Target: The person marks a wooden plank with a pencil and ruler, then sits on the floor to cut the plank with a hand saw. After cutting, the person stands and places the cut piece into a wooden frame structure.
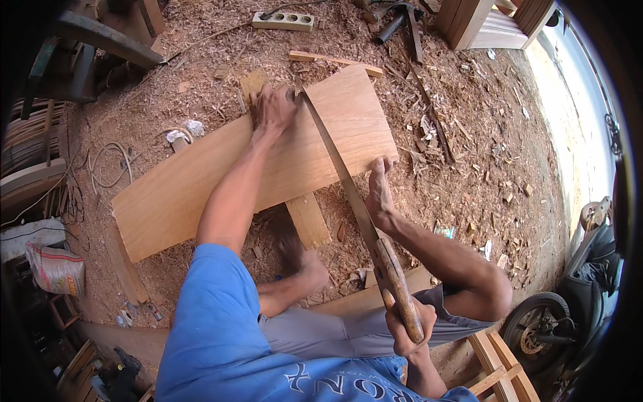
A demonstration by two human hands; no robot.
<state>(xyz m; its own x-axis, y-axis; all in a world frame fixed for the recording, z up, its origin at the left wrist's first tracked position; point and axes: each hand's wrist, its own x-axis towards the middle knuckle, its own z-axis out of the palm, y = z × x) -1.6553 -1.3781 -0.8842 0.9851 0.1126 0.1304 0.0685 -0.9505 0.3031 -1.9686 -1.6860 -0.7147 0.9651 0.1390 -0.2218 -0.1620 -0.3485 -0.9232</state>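
A wide, light-brown wooden board [201,177] lies slantwise in front of me, raised on smaller wood pieces. My left hand [273,109] presses on its far edge, the fingers curled over it. By the thumb is something small and dark that I cannot make out. My right hand [412,328] is closed round the worn wooden handle of a handsaw [345,175]. The saw's long blade crosses the board toward its right end, the tip just right of my left hand. My bare right foot [380,194] touches the board's near right edge.
Shavings and offcuts cover the ground. A wood block [309,224] sticks out beneath the board. Farther off lie a power strip [282,22] and a hammer-like tool [392,27]. A motorcycle wheel [536,331] stands at lower right, a sack [59,268] at left.
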